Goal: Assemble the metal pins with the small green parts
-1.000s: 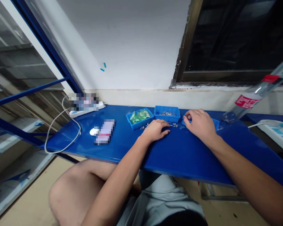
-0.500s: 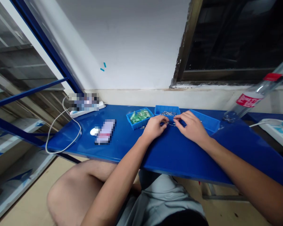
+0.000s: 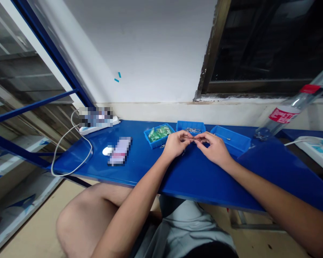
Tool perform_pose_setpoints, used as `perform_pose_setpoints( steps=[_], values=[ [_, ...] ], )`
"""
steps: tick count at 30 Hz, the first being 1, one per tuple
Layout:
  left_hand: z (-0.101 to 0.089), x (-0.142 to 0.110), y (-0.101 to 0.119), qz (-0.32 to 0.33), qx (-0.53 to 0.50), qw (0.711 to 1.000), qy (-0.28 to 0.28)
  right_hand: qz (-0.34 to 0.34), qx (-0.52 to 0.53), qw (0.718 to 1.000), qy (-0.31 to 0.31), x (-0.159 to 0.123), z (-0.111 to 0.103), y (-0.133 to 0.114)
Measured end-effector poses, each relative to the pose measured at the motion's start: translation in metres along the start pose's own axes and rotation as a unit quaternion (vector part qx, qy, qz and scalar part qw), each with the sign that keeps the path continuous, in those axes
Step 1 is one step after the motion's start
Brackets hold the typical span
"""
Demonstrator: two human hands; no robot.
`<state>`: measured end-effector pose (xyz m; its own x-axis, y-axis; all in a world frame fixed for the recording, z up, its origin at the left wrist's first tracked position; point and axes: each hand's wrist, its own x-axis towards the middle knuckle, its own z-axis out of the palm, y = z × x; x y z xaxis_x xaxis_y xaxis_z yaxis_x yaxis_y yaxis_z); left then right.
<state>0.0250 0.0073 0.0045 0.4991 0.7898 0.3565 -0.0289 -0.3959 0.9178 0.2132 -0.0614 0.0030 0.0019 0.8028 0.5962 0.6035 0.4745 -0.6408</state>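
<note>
My left hand and my right hand meet fingertip to fingertip over the blue table. Both are pinched closed around something small and thin, too small to make out. Just behind them, a blue bin holds several thin metal pieces. Left of my left hand sits a blue bin filled with green pieces. To the right of my right hand is another blue bin with one small metal piece in it. A few small metal bits lie by the left bin.
On the left of the table lie a pixelated flat object and a white round item. Behind them is a white power strip with a looped cable. A clear bottle with a red cap stands at the right.
My right hand has moved left, and its fingertips now touch those of my left hand. More of the right bin shows, including the small metal piece inside it.
</note>
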Motion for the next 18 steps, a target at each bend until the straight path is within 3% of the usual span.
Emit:
perform_pose_setpoints(
  steps=[10,18],
  values=[
    [0.001,-0.003,0.006,0.004,-0.010,1.000,-0.013,0.034,0.028,0.999,0.014,0.001,0.005,0.003],
    [-0.004,-0.009,0.031,0.059,0.203,0.976,-0.050,0.013,0.027,1.000,0.006,0.001,0.002,0.007]
  ],
)
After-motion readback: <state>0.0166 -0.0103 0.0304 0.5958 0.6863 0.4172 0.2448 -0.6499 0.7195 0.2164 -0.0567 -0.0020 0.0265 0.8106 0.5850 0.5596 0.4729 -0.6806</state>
